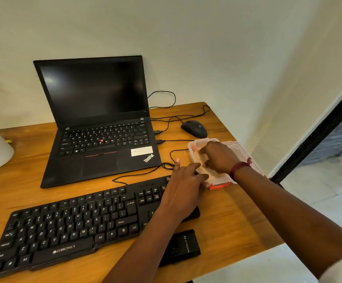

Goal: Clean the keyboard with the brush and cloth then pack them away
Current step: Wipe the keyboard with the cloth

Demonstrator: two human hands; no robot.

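Desk edge (245,209), hands (183,186) (220,158) at box (192,145), keyboard (74,225)

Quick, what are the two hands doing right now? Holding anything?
Left hand: open, fingers against the plastic box.
Right hand: fingers curled down inside the box; cannot tell if it holds anything.

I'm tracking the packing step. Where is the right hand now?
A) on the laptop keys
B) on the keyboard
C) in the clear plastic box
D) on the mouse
C: the right hand reaches into the open clear plastic box, right of the laptop.
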